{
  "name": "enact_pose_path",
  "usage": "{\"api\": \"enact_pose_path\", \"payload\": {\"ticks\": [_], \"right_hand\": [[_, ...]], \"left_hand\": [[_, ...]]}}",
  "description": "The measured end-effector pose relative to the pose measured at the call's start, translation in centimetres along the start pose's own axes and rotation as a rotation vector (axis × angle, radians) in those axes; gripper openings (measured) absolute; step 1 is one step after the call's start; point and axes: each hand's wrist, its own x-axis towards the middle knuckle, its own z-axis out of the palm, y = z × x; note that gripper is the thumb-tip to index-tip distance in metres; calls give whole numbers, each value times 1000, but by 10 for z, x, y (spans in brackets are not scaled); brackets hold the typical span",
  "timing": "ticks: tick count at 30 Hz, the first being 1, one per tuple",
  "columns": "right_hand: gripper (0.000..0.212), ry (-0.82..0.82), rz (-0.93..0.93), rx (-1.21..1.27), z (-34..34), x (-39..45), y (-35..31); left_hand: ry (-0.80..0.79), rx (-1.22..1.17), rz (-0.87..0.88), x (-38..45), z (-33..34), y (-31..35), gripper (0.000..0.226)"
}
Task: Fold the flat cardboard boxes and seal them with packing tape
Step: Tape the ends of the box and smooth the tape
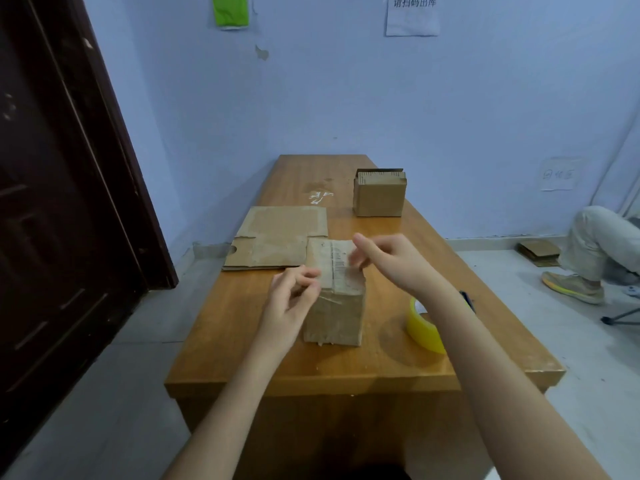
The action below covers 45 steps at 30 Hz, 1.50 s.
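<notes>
We see a long wooden table (346, 368) that runs away from us toward the blue wall. On its far left lies a flat cardboard sheet (277, 237), not folded yet, and on its far right stands a small open box (379, 197) with more cardboard standing in it. In the middle, near us, stands the folded box (336, 313) we are working on, with clear tape already stuck across its top and down its near side. We think we are at the sealing step, smoothing or finishing the tape. Our left hand (294, 292) is at the top left edge of this box, fingers curled with the tips close together, maybe pinching a tape end, but we cannot tell. Our right hand (384, 261) hovers over the top right of the box, fingers bent loosely, holding nothing we can see. The yellow tape roll (424, 327) stands just right of the box, under our right arm. Next we likely need to press the tape flat.
</notes>
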Motion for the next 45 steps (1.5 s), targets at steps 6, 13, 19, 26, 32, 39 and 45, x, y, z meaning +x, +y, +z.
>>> {"api": "enact_pose_path", "payload": {"ticks": [6, 13, 19, 26, 32, 39, 45], "right_hand": [[38, -200, 45, -397, 23, 77, -9], [42, -400, 171, -351, 31, 81, -20], [42, -450, 291, -493, 3, 73, -12], [39, -427, 324, -614, -19, 46, -9], [47, -401, 311, -778, -22, 28, -20], [55, -375, 267, -924, -17, 8, -30], [58, -303, 231, -916, -7, -3, -24]], "left_hand": [[30, 561, 44, 14, 12, 27, 37], [1, 948, 9, 12, 19, 57, 28], [-143, 1082, -13, 15, 10, 70, 57], [-201, 923, -156, 17, -25, 66, 41], [-176, 756, -255, 50, -43, 41, 30], [-157, 860, -225, 93, -12, 39, 18], [-221, 815, -185, 117, 11, 37, 21]]}}
